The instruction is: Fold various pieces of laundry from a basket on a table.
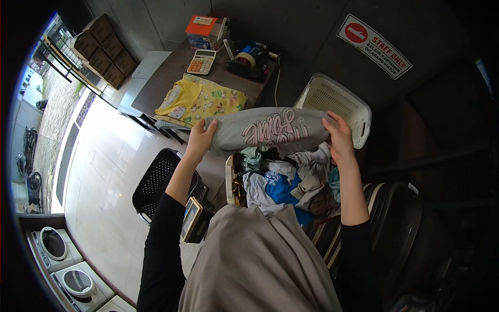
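A grey garment [230, 128] with pink lettering is stretched level between my two hands. My left hand [200, 137] pinches its left end, thumb on top. At the opposite end, my right hand [340, 134] grips the cloth between thumb and fingers. Beneath the garment, a heap of crumpled laundry [280, 191] in grey, blue, green and brown fills a light-rimmed basket [230, 179]. Beyond my left hand, a yellow printed garment [200, 97] lies flat on top of other folded cloth on a dark wooden table [156, 91].
On the table are a calculator [201, 61], a tape dispenser [249, 62] and an orange-topped box [206, 31]. A white perforated basket [339, 97] stands at right. A black basket [156, 175] and a scale [191, 219] are at left. Front-loading machines [78, 282] line the lower left.
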Motion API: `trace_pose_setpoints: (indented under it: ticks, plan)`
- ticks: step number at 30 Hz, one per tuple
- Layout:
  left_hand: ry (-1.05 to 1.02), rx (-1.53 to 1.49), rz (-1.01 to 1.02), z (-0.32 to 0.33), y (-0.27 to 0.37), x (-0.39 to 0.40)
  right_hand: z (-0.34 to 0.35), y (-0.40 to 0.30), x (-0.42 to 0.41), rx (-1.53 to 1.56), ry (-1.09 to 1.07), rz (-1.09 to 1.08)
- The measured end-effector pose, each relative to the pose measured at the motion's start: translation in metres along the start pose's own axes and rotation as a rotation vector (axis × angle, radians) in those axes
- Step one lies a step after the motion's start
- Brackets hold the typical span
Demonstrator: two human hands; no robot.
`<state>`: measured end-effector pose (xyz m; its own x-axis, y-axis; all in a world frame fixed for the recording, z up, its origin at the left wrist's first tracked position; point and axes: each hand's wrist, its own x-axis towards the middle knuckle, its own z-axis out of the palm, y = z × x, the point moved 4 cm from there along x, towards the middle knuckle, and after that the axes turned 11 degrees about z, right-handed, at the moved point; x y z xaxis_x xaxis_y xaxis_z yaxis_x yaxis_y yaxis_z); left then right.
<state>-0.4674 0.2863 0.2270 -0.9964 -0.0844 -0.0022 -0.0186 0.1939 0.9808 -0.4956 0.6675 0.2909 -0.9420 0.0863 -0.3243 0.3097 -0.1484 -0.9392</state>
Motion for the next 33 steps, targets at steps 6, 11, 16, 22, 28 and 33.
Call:
trace_pose_setpoints:
  ticks: [6, 11, 16, 22, 28, 33]
  plan:
    - [0.069, -0.557, -0.3, -0.013, 0.03, 0.015, 0.011, -0.019, 0.011, 0.183, -0.018, 0.271]
    - [-0.268, -0.521, -0.026, -0.038, 0.064, 0.023, 0.026, -0.053, 0.006, 0.117, -0.254, 0.305]
    - [-0.279, 0.722, 0.323, -0.042, 0.101, 0.006, 0.043, -0.061, -0.008, -0.707, -0.187, -0.082]
    - [-0.295, 0.516, 0.443, -0.04, 0.073, -0.019, 0.048, -0.07, 0.006, -1.106, -0.05, -0.373]
    - [-0.298, 0.011, -0.107, -0.021, 0.034, -0.068, 0.114, -0.103, 0.053, -1.185, 0.042, -0.493]
    - [-0.047, -0.325, -0.014, -0.005, -0.009, -0.084, 0.254, -0.094, 0.106, -1.045, -0.032, -0.866]
